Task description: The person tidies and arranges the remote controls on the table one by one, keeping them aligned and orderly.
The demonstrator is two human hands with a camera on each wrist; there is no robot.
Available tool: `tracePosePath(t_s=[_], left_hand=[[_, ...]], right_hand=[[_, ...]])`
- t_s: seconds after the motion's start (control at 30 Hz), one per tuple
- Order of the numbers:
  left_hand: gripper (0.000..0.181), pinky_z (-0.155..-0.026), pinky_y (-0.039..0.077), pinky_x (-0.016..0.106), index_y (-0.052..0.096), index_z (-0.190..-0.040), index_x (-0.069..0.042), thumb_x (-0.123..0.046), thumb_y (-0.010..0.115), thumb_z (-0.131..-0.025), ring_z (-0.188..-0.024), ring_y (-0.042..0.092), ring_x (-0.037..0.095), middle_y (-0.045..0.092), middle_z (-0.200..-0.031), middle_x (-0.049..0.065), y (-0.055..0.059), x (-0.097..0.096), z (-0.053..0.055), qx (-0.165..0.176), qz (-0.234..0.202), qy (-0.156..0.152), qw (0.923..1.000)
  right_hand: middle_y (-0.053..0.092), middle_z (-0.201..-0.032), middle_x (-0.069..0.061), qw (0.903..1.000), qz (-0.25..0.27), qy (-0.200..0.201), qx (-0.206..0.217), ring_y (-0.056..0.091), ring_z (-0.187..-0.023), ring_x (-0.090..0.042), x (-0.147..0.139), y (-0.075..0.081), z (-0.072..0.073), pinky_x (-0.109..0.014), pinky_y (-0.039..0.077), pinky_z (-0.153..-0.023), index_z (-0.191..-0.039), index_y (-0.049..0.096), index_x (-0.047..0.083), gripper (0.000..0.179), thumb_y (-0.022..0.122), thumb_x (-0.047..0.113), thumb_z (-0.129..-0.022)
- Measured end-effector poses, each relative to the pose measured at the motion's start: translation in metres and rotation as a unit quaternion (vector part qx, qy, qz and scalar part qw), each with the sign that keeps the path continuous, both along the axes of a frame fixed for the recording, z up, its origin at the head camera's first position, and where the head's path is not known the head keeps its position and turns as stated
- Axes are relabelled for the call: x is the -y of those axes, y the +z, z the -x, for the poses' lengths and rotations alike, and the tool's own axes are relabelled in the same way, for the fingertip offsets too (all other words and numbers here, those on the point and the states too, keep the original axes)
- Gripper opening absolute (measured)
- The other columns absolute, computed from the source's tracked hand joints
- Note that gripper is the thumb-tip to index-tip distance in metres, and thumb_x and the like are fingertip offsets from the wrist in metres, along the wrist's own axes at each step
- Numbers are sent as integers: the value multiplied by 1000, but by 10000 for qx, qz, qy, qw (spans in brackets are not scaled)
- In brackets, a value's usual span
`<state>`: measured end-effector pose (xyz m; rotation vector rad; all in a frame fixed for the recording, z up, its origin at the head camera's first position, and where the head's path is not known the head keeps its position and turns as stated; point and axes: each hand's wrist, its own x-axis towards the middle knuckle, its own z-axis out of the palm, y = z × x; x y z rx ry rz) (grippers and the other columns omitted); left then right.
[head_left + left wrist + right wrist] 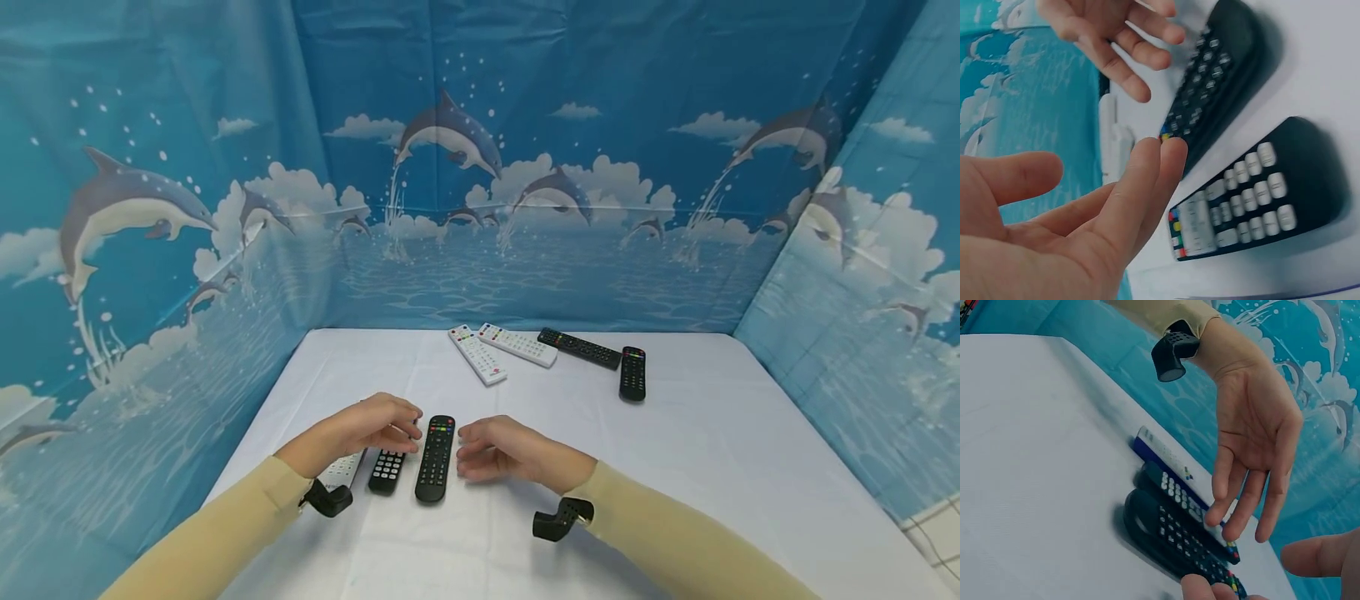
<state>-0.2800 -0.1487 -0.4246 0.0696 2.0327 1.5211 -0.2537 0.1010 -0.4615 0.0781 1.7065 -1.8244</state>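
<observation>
Three remote controls lie side by side near the hands. The black remote with dark keys [435,460] is between the two hands. Left of it lies a black remote with white keys [386,472], partly covered by my left hand [380,423]. A white remote [342,471] with a blue side, seen in the right wrist view, sits farthest left, mostly behind that hand and wrist. My left hand hovers over the remotes with relaxed fingers and holds nothing. My right hand [504,450] is just right of the dark-keyed remote, fingers loosely bent, its palm facing the left hand, nothing held.
At the back of the white-covered table [675,483] lie two white remotes, one slanted [477,355] and one beside it [517,345]. Right of them are a long black remote [579,348] and a shorter black one [632,374]. A dolphin-print curtain [525,275] surrounds the table.
</observation>
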Motion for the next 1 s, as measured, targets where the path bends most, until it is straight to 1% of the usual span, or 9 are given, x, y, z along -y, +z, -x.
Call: tracePosePath(t_s=[0.2,0.3,0.4,0.57,0.63,0.7,0.83,0.9,1.0], left_hand=[[47,-92,56,43,41,-148,6,-16,47,-107,-111,66,39,55,-132,32,21,1,15,22,-342,-25,9994],[47,-93,56,43,42,-147,5,-18,49,-106,-110,67,36,57,-132,30,28,-2,22,-12,-454,95,9989],[47,-93,56,43,46,-146,3,-19,53,-105,-111,67,36,59,-131,28,31,-5,29,-78,-635,362,9973],[48,-100,51,45,47,-146,1,-20,55,-104,-122,59,38,54,-139,28,31,-10,42,-213,-1253,663,9897],[48,-103,49,45,46,-147,0,-20,56,-104,-126,56,37,52,-142,26,31,-14,51,-242,-1584,886,9831],[46,-105,48,45,49,-146,-2,-19,56,-104,-128,55,35,52,-142,24,33,-21,58,-281,-1917,1201,9737],[41,-109,44,46,53,-144,-5,-18,54,-105,-129,55,33,53,-143,19,39,-37,71,-298,-2532,1880,9485],[41,-110,42,46,52,-145,-6,-19,53,-106,-130,53,32,51,-145,19,40,-45,76,-277,-2696,2080,9398],[43,-112,40,46,49,-148,-6,-20,49,-107,-136,47,34,45,-151,20,37,-55,84,-167,-2892,2236,9306]], right_hand=[[62,-125,-26,9996,-130,51,-237,67,-107,-36,-11,29,10,-42,59,-86,-142,51,-4,49,60,18,-99],[61,-127,-23,9989,-223,73,-412,64,-114,-36,-16,45,17,-44,57,-90,-140,54,-1,48,60,22,-100],[60,-131,-21,9970,-307,134,-694,60,-120,-37,-20,58,26,-45,55,-95,-141,54,1,47,60,25,-101],[59,-134,-20,9949,-257,48,-975,59,-122,-37,-21,76,41,-47,52,-99,-142,54,5,45,58,24,-102],[57,-136,-22,9948,-221,-53,-997,58,-123,-37,-20,84,49,-48,51,-101,-142,54,6,44,58,24,-102],[56,-137,-21,9941,-227,-102,-1056,57,-125,-36,-21,91,57,-47,50,-102,-144,53,7,44,57,25,-103],[55,-140,-19,9948,-11,-339,-955,56,-127,-33,-24,104,76,-45,48,-103,-145,53,9,43,55,25,-104],[56,-140,-17,9946,235,-582,-825,56,-127,-32,-25,107,86,-44,49,-103,-143,55,10,42,56,25,-104],[57,-138,-18,9914,508,-1001,-666,56,-127,-33,-26,106,100,-44,49,-103,-141,57,10,41,59,24,-103]])
